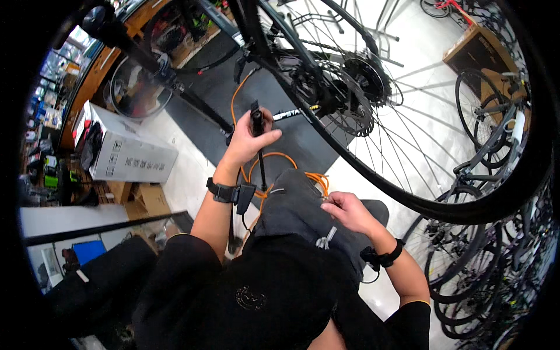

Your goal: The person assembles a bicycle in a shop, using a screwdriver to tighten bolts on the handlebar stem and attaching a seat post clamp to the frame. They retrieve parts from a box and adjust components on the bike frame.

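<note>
My left hand (249, 139) is closed round the upper end of an upright black rod-shaped tool (261, 166), its thumb pointing right; the exact kind of tool is unclear. My right hand (348, 211) is above my right thigh, with thumb and forefinger pinched where an orange hose (318, 179) reaches them. A small pale bit shows at those fingertips, too small to name. The hose loops over the dark mat past the black tool and runs up toward the bicycle. Above and right of both hands is a bicycle wheel (389, 174) with a disc rotor (353, 116) and a sprocket cassette (373, 81).
A black repair-stand arm (201, 105) slants in from the upper left. Beside the dark mat (201, 119) stands a white carton (131, 153). Several bicycles (466, 251) line the right side, with a brown cardboard box (481, 52) behind. Wooden shelving (96, 70) runs along the left.
</note>
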